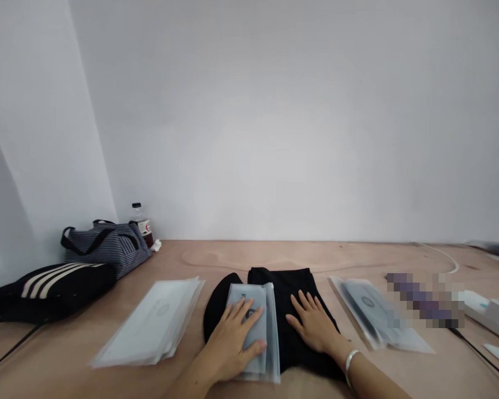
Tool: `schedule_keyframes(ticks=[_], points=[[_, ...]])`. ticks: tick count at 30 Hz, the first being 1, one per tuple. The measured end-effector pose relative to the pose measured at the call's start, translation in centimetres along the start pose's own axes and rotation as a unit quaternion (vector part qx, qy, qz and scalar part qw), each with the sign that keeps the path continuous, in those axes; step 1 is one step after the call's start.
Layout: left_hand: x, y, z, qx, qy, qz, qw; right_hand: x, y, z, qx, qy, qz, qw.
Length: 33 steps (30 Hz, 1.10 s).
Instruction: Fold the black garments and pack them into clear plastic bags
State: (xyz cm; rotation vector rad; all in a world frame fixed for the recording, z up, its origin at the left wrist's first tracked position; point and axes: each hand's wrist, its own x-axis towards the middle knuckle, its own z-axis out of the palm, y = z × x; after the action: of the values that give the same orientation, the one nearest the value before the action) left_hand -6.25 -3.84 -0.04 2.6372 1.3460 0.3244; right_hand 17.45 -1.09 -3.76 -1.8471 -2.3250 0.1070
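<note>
My left hand [235, 338] lies with spread fingers on a frosted zip bag [272, 332] that has dark printing and a grey item inside. Under and beside that bag is a black folded cloth [283, 282], on whose right part my right hand [311, 323] rests flat, fingers apart. A rounded black piece [218, 305] shows at the bag's left edge. To the left lies a stack of frosted bags [153, 321]. Another frosted bag [374, 310] with a dark item in it is to the right of the cloth.
At the far left are a black bag with white stripes [66, 288], a striped handbag [108, 244], a bottle [143, 224] and a crumpled tissue [156, 245]. On the right are a blurred-out object [424, 299] with a cable and a white power strip [486, 310]. A wall stands behind.
</note>
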Motion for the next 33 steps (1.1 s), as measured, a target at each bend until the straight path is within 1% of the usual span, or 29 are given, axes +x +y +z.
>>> schedule_keyframes(ticks=[4,8,10,13,16,19,23,28,33], points=[[-0.1,0.1,-0.2,0.003,-0.011,-0.019,1.0,0.0,-0.1,0.5,-0.004,0.003,0.011,1.0],[0.4,0.3,-0.8,0.007,-0.043,-0.035,0.998,0.0,-0.4,0.1,0.0,-0.005,0.015,1.0],[1.2,0.5,-1.2,0.006,-0.048,-0.04,0.998,0.1,-0.7,-0.3,-0.005,-0.002,0.013,1.0],[3.4,0.9,-1.3,0.018,-0.024,-0.032,0.999,0.9,-1.5,-1.2,-0.026,0.048,-0.024,0.998],[5.7,1.0,-0.6,0.042,-0.011,-0.033,0.999,2.2,-2.6,-2.0,-0.039,0.099,-0.059,0.993],[6.9,0.8,0.7,0.064,-0.014,-0.054,0.996,3.7,-3.4,-2.2,-0.053,0.119,-0.081,0.988],[6.9,0.5,1.9,0.08,-0.009,-0.073,0.994,5.6,-3.7,-1.6,-0.085,0.137,-0.122,0.979],[6.7,0.4,2.1,0.076,-0.016,-0.094,0.993,7.3,-3.6,-0.7,-0.124,0.15,-0.173,0.965],[6.8,0.4,2.3,0.073,-0.013,-0.109,0.991,7.8,-3.1,-0.1,-0.157,0.161,-0.235,0.946]])
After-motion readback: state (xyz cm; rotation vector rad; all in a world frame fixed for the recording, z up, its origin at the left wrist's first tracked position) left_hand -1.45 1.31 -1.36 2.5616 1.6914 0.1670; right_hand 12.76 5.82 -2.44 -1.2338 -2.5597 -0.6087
